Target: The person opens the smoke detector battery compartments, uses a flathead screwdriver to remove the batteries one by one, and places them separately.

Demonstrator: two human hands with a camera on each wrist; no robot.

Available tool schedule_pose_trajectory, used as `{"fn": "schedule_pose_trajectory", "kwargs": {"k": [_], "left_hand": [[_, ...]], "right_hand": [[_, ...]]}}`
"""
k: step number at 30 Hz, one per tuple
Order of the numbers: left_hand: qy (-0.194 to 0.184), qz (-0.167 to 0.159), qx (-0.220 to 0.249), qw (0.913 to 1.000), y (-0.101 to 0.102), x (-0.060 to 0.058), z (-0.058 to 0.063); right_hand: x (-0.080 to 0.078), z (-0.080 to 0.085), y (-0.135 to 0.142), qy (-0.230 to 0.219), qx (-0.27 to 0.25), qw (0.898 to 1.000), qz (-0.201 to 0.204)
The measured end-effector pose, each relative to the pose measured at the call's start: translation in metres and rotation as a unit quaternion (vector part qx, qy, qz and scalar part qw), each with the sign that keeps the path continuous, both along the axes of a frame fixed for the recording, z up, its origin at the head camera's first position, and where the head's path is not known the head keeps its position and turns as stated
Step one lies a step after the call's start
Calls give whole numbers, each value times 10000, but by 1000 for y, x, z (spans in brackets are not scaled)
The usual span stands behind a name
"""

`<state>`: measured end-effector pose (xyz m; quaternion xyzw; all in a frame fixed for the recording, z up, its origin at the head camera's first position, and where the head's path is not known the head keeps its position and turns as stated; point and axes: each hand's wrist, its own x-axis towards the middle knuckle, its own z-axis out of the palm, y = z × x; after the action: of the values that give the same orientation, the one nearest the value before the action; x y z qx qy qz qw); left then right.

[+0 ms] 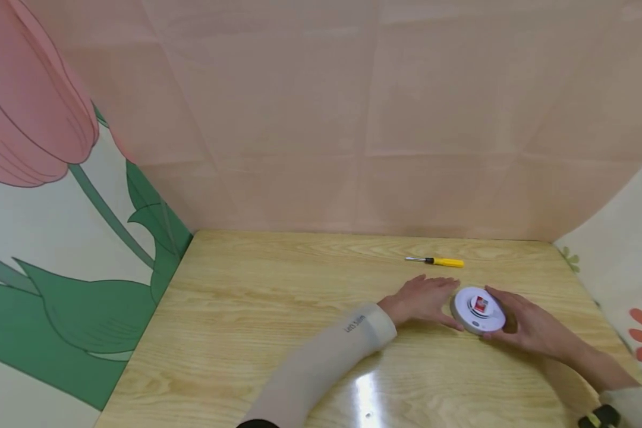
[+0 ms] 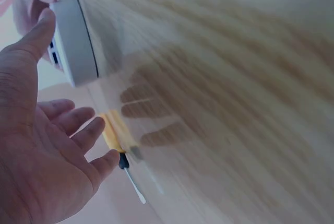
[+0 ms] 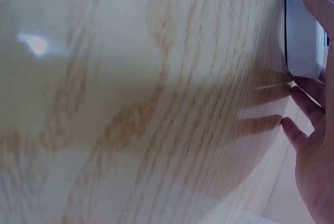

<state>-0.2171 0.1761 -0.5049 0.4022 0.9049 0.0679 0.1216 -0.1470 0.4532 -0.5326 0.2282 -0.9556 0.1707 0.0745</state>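
A round white smoke detector (image 1: 465,309) with a red label on top lies flat on the wooden table, right of the middle. My right hand (image 1: 537,324) grips it from the right, thumb at its near edge and fingers at its far edge. On the opposite side is my left hand (image 1: 422,299), fingers spread and loosely extended. The left wrist view shows that thumb up against the detector's side (image 2: 78,41), though whether it touches is unclear. In the right wrist view, my right thumb lies along the white side wall (image 3: 302,38).
Beyond the hands lies a screwdriver (image 1: 448,262) with a yellow handle, its metal tip pointing left. A plain pinkish backdrop (image 1: 353,196) rises behind the table (image 1: 235,309). Flower-patterned panels (image 1: 101,315) stand at both sides.
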Motion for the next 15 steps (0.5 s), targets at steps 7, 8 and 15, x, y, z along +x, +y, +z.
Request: {"fn": "schedule_pose_trajectory", "kwargs": {"k": [7,8,15], "left_hand": [[-90,-24,86,9999,9,5,-4],[-96,-21,104,9999,10,5,-4],[-116,82,348,9993,21,6,-9]], "right_hand": [[0,1,-2,-170,-5,9998,-43],[0,1,-2,-189,-23,9998,-41],[0,-3,1,-126,-67,9999,-77]]}}
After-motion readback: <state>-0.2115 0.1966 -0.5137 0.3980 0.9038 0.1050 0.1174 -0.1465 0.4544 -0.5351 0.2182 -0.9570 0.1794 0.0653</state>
